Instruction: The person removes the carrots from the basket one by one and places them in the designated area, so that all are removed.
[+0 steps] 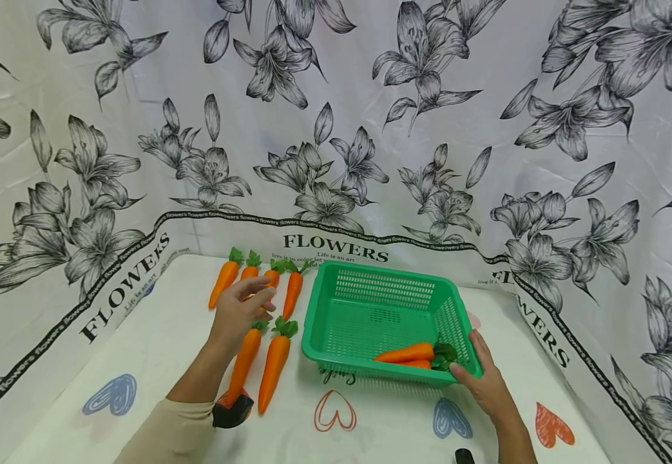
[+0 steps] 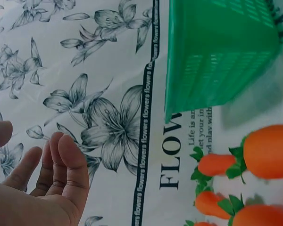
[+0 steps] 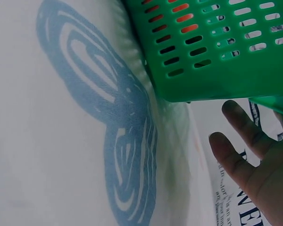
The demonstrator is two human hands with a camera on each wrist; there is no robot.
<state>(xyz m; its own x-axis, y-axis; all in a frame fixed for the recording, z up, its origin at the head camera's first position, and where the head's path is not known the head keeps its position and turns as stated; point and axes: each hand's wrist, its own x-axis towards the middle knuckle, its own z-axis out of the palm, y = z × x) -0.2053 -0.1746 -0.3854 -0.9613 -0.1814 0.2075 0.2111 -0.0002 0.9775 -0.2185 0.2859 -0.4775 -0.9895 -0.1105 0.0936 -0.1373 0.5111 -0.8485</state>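
My left hand point(image 1: 240, 312) hovers over orange carrots with leafy green tops, its fingers loosely bent and nothing visible between them. In the left wrist view, the fingers point(image 2: 73, 160) are apart from the carrots below. Several carrots form a back row, among them a carrot point(image 1: 292, 293) beside the basket; nearer me lie a carrot point(image 1: 274, 370) and another carrot point(image 1: 245, 361). At the right end of a green plastic basket point(image 1: 312, 322), my right hand point(image 1: 489, 383) touches the rim near the front corner with spread, fairly straight fingers. Inside that corner lie two carrots point(image 1: 408, 353), partly overlapping.
White cloth printed with flowers, hearts and lettering covers the table point(image 1: 289, 438) and rises behind it as a backdrop point(image 1: 347, 90). A black object point(image 1: 233, 410) shows at my left wrist. A small dark object point(image 1: 464, 456) sits at the bottom edge near my right forearm.
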